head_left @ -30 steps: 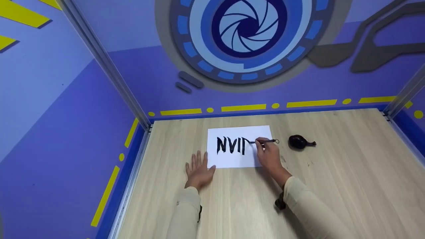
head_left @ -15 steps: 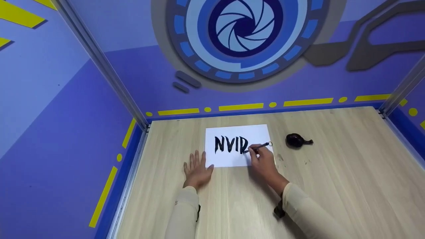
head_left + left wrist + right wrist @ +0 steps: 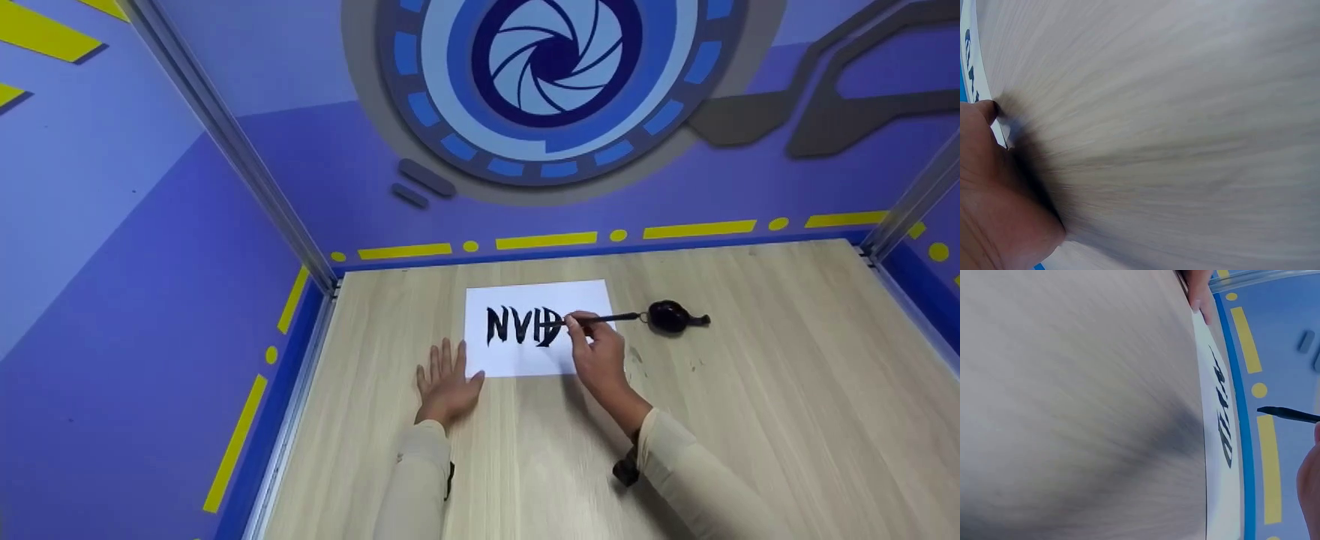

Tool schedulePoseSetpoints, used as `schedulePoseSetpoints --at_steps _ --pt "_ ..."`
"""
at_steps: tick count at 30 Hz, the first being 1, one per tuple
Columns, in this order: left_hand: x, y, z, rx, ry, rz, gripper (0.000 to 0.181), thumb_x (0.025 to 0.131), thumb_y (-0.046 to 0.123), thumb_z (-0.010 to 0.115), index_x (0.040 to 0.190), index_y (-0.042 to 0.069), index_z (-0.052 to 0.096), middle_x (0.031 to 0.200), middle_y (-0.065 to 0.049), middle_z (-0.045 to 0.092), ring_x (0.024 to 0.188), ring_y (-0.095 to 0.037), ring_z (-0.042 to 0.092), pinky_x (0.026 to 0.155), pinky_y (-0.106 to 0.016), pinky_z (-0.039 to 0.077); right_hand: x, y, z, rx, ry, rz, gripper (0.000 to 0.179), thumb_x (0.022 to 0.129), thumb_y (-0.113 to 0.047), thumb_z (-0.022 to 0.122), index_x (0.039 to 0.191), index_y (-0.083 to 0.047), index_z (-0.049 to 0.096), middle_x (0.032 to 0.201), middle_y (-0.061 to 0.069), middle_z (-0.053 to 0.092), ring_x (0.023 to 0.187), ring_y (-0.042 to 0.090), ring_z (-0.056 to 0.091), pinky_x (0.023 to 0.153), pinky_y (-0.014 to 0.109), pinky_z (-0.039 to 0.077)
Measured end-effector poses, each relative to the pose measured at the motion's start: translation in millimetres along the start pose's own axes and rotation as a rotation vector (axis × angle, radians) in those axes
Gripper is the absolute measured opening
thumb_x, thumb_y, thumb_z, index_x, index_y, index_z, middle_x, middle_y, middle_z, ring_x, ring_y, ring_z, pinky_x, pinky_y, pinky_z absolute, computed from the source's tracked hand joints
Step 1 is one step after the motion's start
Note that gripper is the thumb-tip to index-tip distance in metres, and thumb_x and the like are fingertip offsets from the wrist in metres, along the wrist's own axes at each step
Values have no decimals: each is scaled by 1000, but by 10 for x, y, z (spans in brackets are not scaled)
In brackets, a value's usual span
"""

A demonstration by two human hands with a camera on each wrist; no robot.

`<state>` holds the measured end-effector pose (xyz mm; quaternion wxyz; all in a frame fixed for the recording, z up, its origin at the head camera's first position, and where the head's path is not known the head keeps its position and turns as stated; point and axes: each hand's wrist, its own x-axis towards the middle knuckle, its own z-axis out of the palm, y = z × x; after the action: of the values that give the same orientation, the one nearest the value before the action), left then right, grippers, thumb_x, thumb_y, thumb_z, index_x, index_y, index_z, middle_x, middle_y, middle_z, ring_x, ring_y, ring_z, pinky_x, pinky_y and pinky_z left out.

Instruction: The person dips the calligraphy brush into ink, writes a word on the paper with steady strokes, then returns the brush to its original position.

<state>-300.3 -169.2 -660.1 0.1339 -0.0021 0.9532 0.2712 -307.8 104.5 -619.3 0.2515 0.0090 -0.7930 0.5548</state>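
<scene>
A white sheet of paper point(image 3: 499, 366) lies on the table, bearing the black painted letters NVID point(image 3: 517, 326). My left hand point(image 3: 450, 386) is flat with fingers spread at the sheet's lower left corner, its thumb touching the edge. In my right hand point(image 3: 602, 356), thumb and fingers pinch a dark ink brush point(image 3: 619, 318) with a loop at its handle end. The head view puts the brush tip over the D. Seen from the right wrist, the black bristles point(image 3: 1269, 410) stand raised off the paper.
A small glossy black dish with a stubby handle point(image 3: 669, 318) stands right of the paper, behind the brush's loop end. Dark smudges point(image 3: 696, 367) mark the wooden table point(image 3: 787, 405). Printed blue-purple walls point(image 3: 300, 172) border it at the back and sides.
The D's curved stroke has been painted down to its foot. The right hand went down with the brush, then lifted it up, the handle now pointing right. The left hand stays put.
</scene>
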Motion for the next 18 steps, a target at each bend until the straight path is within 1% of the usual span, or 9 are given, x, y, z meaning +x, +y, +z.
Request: schedulePoseSetpoints --at_steps 1,4,7,10,12,14,16,18 --pt "1 1 -3 -6 3 1 78 109 54 41 174 21 13 183 -11 -8 170 -37 -14 131 -69 -13 11 5 -9 1 9 0 13 103 -15 71 108 -6 80 102 10 81 82 0 69 77 14 53" --pt "27 -18 25 -2 9 3 78 109 56 40 174 23 12 183 -10 -9 170 -37 -15 131 -69 -13 37 30 -33 7 30 4 13 103 -15 71 108 -6 80 101 10 81 81 -3 68 77 12 53" --pt "24 -11 30 22 3 -9 79 109 57 38 174 24 8 183 -8 -12 169 -35 -17 132 -67 -13 55 48 -55 10 40 13 13 103 -14 71 108 -6 80 101 11 81 81 -3 68 77 11 52" --pt "-7 20 4 24 3 -13 79 110 56 39 174 22 9 183 -9 -12 169 -36 -16 132 -67 -13 67 62 -79 32 47 26 14 104 -14 71 109 -4 80 103 13 81 82 1 70 77 10 53" --pt "-39 50 -26 13 2 -9 78 110 52 41 174 19 11 183 -11 -10 170 -37 -15 132 -67 -14 72 73 -93 48 52 33 14 104 -13 70 109 -3 79 104 14 81 84 8 73 78 10 54" --pt "-61 66 -47 3 5 -3 77 110 51 42 174 18 13 183 -12 -7 170 -38 -13 132 -68 -13 76 89 -104 65 58 37 15 104 -12 70 110 -2 79 105 16 80 86 18 76 79 9 55" --pt "-67 67 -51 12 6 -1 76 111 50 41 174 17 13 183 -13 -6 170 -39 -12 132 -68 -13 80 106 -110 75 61 35 15 104 -11 70 110 -1 79 105 17 80 88 27 77 79 9 55" --pt "-40 35 -23 18 13 10 78 110 52 41 174 18 13 183 -13 -7 169 -40 -13 131 -70 -12 80 121 -116 80 63 32 15 104 -10 70 110 1 78 105 18 80 89 33 77 80 9 56"
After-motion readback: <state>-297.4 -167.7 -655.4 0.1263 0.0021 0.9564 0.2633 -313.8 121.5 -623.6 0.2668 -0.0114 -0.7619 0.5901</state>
